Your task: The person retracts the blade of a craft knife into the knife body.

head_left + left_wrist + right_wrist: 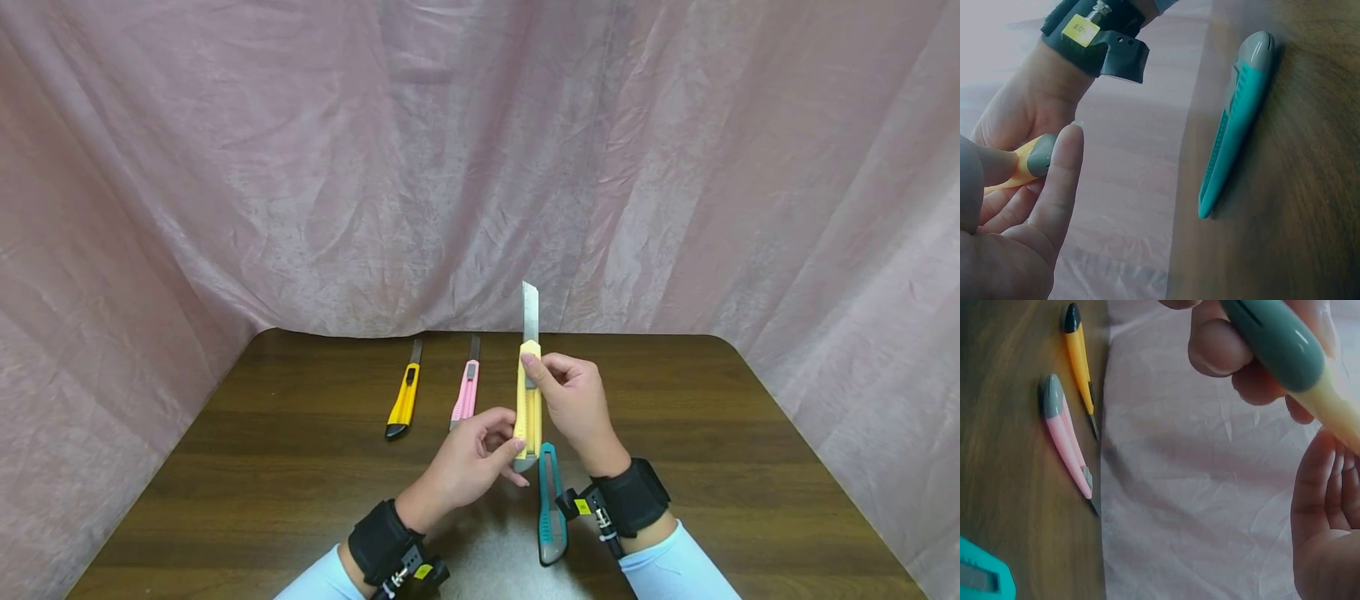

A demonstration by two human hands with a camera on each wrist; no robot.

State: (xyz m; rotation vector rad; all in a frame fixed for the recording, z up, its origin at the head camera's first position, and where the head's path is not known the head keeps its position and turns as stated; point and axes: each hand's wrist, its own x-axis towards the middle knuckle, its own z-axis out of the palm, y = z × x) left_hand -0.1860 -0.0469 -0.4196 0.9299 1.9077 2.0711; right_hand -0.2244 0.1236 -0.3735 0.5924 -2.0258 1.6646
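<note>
Both hands hold a pale yellow box cutter (528, 417) upright above the table, its long blade (531, 312) extended at the top. My left hand (476, 454) pinches the lower end near the grey cap (1041, 155). Higher up, my right hand (573, 400) grips the body, thumb at the slider. Below the hands lies a teal box cutter (553, 517) with no blade showing; the left wrist view shows the whole teal cutter (1238, 125). In the right wrist view, the grey end (1285, 347) of the held cutter is close to the camera.
Left of the hands lie a pink box cutter (465, 392) and an orange-yellow box cutter (405, 400), blades out and pointing to the far edge. The brown wooden table (262, 467) ends at a pink curtain (450, 167). Each wrist wears a black camera band.
</note>
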